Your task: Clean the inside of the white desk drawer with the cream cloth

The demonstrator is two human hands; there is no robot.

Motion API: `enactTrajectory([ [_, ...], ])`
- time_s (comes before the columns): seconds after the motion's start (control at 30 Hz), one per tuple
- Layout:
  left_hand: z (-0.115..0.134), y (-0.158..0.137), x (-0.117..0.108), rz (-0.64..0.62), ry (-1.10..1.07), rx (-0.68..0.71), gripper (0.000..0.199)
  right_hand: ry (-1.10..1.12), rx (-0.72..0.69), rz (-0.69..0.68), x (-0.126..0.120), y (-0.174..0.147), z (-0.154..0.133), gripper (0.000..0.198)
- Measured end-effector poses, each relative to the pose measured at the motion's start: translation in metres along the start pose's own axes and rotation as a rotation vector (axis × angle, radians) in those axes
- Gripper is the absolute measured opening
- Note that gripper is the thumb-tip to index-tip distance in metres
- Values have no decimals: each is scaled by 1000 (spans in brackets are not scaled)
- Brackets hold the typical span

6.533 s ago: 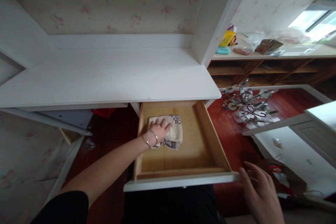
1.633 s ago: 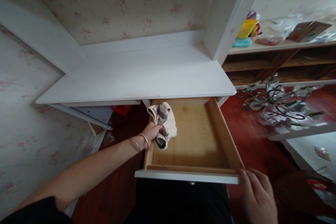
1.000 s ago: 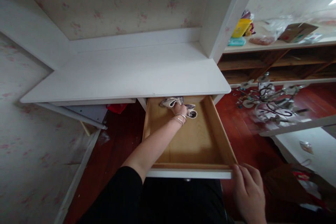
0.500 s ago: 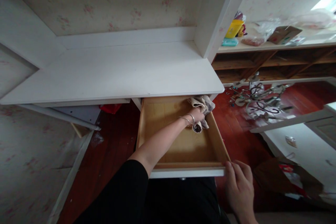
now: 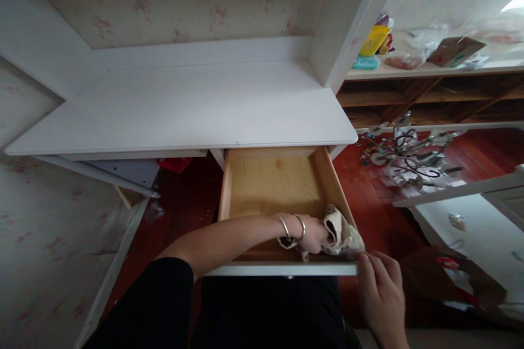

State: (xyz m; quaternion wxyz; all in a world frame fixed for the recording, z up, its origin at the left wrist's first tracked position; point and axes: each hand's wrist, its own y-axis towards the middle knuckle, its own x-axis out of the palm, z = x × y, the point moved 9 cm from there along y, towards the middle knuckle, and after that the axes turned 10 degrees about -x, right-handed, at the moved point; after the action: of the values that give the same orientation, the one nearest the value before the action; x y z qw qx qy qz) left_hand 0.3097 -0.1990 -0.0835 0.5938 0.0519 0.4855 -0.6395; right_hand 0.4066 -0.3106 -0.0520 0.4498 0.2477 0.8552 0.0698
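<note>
The left hand (image 5: 313, 234), two thin metal bangles on its wrist, has come down the right side of the pulled-out pale wooden drawer (image 5: 275, 188) from the far right corner, where it was half a second ago, to the near right corner, and its grip is clenched on the crumpled cream cloth with a dark pattern (image 5: 341, 237), which now lies bunched against the drawer's right wall, just behind the white front panel (image 5: 282, 269). A moment earlier the same cloth was at the far edge, and before that along the left wall, so the cloth has gone round the inside edges and has reached the last corner nearest the person; judged from this, the wiping of the drawer's inside looks close to done (the bare wood floor shows no visible marks, though it is dim). The right hand (image 5: 380, 297) stays at the right end of the front panel, fingers curled loosely over its corner, grasping the panel. The white table (image 5: 196, 106) above the drawer is unchanged, and a metal lamp fixture (image 5: 409, 155) lies on the red wooden floor (image 5: 368, 196) to the right, well apart from both hands.
</note>
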Motion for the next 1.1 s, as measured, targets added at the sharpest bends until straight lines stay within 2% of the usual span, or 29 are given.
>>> enactTrajectory([
  [0.1, -3, -32, -2, -26, 113, 5, 27, 5, -10, -14, -1, 0, -1, 58],
  [0.17, -18, -55, -6, 17, 71, -66, 18, 1, -3, -21, -1, 0, 1, 60],
  [0.3, -60, -106, 0, 57, -30, -227, 25, -10, 8, -36, -1, -2, 3, 60],
  [0.4, -83, -142, 7, 76, 41, -259, 28, -15, 11, -47, -1, -1, 4, 59],
  [0.5, -97, -165, 8, 146, 68, -312, 34, -24, -14, -77, 0, 0, 3, 60],
  [0.6, -110, -169, 3, 233, 48, -415, 41, -34, -35, -83, 0, 0, 1, 63],
  [0.73, -130, -155, -13, 291, 56, -503, 44, -25, -10, -73, -3, 0, 0, 62],
  [0.83, -159, -143, -44, 369, 40, -597, 45, -17, -19, -80, -4, 1, -3, 61],
  [0.93, -189, -131, -79, 382, 69, -664, 44, -20, -39, -91, -4, 2, -7, 62],
  [1.03, -210, -123, -107, 371, 109, -699, 32, -24, -40, -99, -5, 2, -6, 61],
  [1.1, -217, -121, -116, 361, 124, -713, 23, -18, -40, -104, -5, 1, -5, 58],
])
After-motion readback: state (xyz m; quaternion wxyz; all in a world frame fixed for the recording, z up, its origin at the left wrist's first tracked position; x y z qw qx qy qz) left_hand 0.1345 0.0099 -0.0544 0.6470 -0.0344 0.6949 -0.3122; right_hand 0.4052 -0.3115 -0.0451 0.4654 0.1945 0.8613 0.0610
